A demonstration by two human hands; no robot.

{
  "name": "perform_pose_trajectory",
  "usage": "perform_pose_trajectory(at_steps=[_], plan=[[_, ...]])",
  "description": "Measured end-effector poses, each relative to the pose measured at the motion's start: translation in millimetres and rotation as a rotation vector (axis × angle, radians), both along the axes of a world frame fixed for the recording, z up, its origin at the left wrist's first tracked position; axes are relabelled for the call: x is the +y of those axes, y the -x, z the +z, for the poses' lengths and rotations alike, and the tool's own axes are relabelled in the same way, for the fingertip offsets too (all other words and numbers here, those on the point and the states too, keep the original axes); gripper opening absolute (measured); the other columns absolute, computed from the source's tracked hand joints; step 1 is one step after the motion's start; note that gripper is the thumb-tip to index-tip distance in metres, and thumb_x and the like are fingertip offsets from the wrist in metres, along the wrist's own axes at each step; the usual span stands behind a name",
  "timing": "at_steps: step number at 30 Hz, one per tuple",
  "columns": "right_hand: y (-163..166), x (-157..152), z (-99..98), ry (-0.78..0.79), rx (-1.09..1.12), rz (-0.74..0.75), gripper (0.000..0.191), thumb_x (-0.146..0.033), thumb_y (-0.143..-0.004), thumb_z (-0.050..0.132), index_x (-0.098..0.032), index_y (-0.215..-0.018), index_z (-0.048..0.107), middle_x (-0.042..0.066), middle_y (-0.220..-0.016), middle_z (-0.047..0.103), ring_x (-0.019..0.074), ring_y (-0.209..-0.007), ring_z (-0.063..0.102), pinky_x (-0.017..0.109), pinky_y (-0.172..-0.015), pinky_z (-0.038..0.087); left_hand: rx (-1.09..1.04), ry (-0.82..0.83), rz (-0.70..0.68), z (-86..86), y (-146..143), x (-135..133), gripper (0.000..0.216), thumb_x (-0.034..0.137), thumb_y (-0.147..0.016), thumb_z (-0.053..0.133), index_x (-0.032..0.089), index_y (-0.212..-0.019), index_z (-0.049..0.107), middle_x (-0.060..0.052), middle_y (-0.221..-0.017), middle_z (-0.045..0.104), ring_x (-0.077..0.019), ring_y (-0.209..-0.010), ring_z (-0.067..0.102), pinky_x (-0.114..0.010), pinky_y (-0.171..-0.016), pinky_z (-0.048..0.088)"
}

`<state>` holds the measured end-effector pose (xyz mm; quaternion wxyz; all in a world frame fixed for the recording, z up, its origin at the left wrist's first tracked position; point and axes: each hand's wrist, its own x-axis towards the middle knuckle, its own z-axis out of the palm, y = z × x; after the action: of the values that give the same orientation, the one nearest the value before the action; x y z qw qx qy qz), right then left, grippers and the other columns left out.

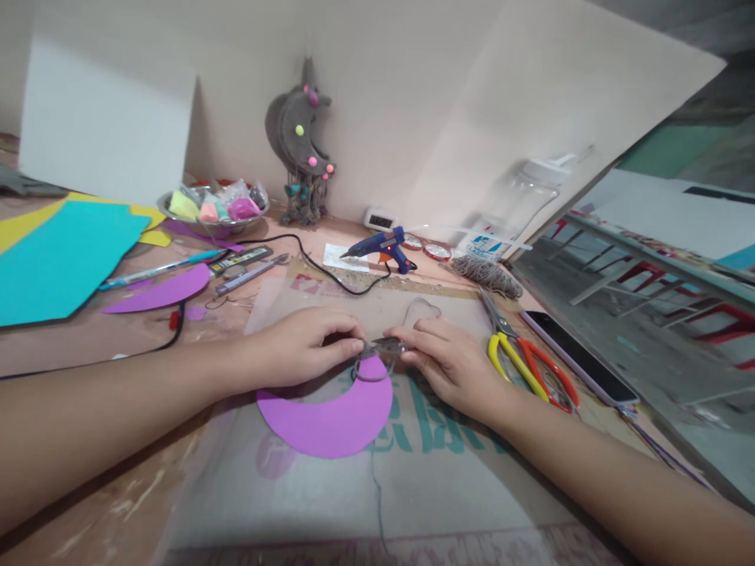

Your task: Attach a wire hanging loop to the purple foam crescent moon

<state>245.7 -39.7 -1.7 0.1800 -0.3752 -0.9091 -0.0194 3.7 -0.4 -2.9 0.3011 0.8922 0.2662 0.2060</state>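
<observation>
A purple foam or card crescent (336, 428) lies flat on the printed plastic sheet. Its upper tip is pinched between the thumb and fingers of my left hand (312, 338), where some grey yarn is wound. One loose loop of grey yarn (373, 379) crosses the crescent just below that tip. My right hand (451, 362) is closed beside it, its fingertips pinching the yarn; a dark pointed bit at these fingertips is too blurred to name. Behind my right hand the yarn makes another thin loop.
Right of my hand lie yellow-and-red-handled scissors (528, 365), a phone (581, 358) and a yarn bundle (487, 275). Behind are a blue glue gun (381, 249) with a cord, and a bowl (215, 222) of colored packets. A grey decorated crescent (303, 130) hangs against the wall.
</observation>
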Motion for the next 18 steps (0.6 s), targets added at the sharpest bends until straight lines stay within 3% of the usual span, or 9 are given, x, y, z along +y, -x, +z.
perform_pose_trajectory(at_steps=[18], plan=[[-2.1,-0.2,-2.4,0.087,0.016,0.001,0.028,-0.027,-0.093,0.044,-0.020,-0.116,0.057,0.006,-0.081,0.061,0.0165,-0.076,0.053,0.028,-0.067,0.039,-0.030,0.000,-0.008,-2.4,-1.4,-0.7,0.021,0.026,-0.090,0.043,0.017,-0.084,0.060,-0.002,-0.080,0.064,-0.0142,-0.076,0.057,-0.024,-0.069,0.042]])
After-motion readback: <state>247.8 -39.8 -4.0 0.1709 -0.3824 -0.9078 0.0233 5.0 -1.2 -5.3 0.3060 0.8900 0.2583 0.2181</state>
